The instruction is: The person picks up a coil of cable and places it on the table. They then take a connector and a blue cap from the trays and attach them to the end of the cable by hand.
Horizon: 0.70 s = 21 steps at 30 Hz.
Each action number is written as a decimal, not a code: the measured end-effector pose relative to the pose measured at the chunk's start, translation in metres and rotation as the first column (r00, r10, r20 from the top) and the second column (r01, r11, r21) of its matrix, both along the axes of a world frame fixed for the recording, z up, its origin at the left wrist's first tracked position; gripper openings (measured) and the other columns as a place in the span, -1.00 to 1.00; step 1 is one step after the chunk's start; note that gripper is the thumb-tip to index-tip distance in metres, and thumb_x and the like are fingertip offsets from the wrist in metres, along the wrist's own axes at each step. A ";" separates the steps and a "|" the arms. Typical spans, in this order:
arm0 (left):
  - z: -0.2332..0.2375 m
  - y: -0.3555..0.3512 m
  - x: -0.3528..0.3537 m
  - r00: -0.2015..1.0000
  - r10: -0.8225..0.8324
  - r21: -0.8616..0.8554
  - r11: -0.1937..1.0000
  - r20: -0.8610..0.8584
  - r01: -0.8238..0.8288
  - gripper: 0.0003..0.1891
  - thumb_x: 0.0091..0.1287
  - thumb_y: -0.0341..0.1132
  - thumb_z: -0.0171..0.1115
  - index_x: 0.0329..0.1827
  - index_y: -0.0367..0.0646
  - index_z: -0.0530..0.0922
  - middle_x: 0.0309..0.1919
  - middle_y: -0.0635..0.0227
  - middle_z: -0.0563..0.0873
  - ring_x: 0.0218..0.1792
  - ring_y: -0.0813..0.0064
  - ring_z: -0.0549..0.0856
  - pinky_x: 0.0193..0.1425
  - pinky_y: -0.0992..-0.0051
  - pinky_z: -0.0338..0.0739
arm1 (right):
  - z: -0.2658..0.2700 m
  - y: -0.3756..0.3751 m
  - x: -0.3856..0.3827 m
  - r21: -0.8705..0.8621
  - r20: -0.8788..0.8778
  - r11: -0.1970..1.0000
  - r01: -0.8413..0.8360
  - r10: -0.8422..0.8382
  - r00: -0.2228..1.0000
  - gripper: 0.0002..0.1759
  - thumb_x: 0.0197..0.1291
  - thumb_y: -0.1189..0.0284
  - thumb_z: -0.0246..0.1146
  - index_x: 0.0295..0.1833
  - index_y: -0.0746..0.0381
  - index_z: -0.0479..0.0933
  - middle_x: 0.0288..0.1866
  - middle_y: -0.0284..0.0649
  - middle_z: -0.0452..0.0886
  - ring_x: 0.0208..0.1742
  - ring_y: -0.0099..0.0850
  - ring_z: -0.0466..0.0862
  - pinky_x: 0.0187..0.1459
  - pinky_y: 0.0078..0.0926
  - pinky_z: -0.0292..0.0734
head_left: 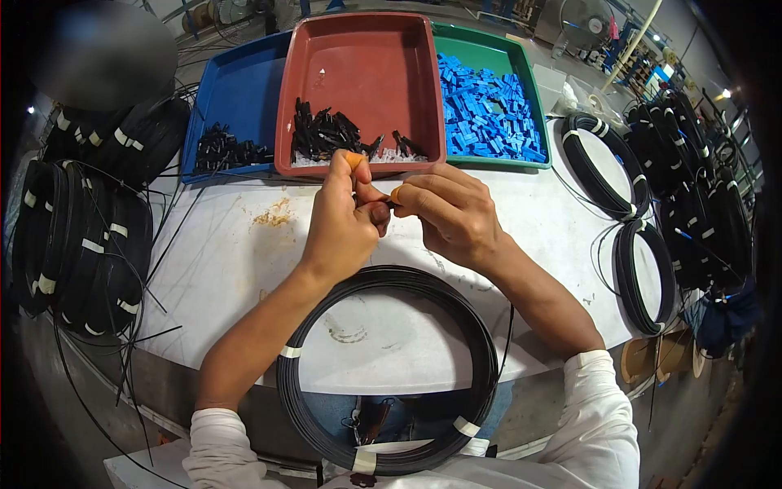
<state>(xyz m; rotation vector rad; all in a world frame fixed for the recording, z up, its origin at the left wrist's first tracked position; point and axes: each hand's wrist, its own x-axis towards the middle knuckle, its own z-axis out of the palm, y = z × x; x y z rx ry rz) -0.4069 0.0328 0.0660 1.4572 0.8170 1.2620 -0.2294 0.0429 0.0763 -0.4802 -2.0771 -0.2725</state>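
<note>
My left hand point(346, 224) and my right hand point(456, 212) meet above the white table, just in front of the red tray point(366, 61). Both are closed, fingertips pinched around a small dark piece point(389, 202) mostly hidden between them. Orange covers show on some fingertips. Below my hands, a coil of black cable point(489, 342) bound with white tape lies over the table's front edge and my lap. Black parts point(326, 130) and small clear pieces lie in the red tray.
A blue tray point(244, 81) with black parts stands left of the red one, a green tray point(533, 102) with blue connectors right. Taped black cable coils are stacked at the left point(90, 244) and right point(700, 187); two more point(643, 277) lie on the table's right side.
</note>
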 end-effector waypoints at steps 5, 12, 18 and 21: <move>-0.003 -0.003 0.004 0.930 0.294 0.483 0.862 -0.222 -0.157 -0.58 0.15 -0.85 0.02 -0.10 -0.13 0.24 -0.41 0.35 0.46 -0.45 0.60 0.54 -0.41 0.57 0.48 | 0.009 -0.014 -0.003 -0.420 -0.147 0.907 -0.013 -0.053 0.988 -0.71 -0.14 0.74 0.40 -0.23 0.30 0.63 -0.39 -0.15 0.68 -0.42 -0.20 0.70 -0.39 -0.30 0.56; 0.011 0.003 -0.005 0.956 0.137 0.213 0.974 -0.259 -0.082 -0.61 0.19 -0.80 0.07 -0.05 -0.17 0.25 -0.42 0.29 0.48 -0.54 0.54 0.55 -0.47 0.53 0.48 | 0.002 -0.005 -0.005 -0.400 -0.202 0.913 -0.082 0.000 0.979 -0.71 -0.11 0.72 0.41 -0.20 0.29 0.65 -0.37 -0.13 0.70 -0.40 -0.22 0.72 -0.38 -0.32 0.60; 0.008 0.016 -0.019 0.951 -0.248 -0.301 0.907 0.183 0.294 -0.63 0.30 -0.76 0.03 -0.04 -0.10 0.19 -0.43 0.39 0.42 -0.55 0.59 0.50 -0.52 0.57 0.37 | 0.000 -0.003 -0.001 -0.151 -0.055 0.987 -0.059 0.051 0.997 -0.66 -0.20 0.72 0.39 -0.19 0.25 0.66 -0.35 -0.21 0.70 -0.35 -0.23 0.72 -0.40 -0.32 0.60; -0.004 0.011 -0.007 0.950 -0.229 -0.273 0.919 0.213 0.283 -0.62 0.27 -0.78 0.04 -0.07 -0.09 0.18 -0.45 0.41 0.43 -0.54 0.62 0.48 -0.51 0.58 0.39 | -0.001 -0.004 0.002 -0.181 -0.025 0.983 -0.019 0.014 1.000 -0.65 -0.21 0.75 0.35 -0.20 0.26 0.67 -0.36 -0.20 0.72 -0.37 -0.23 0.73 -0.39 -0.33 0.61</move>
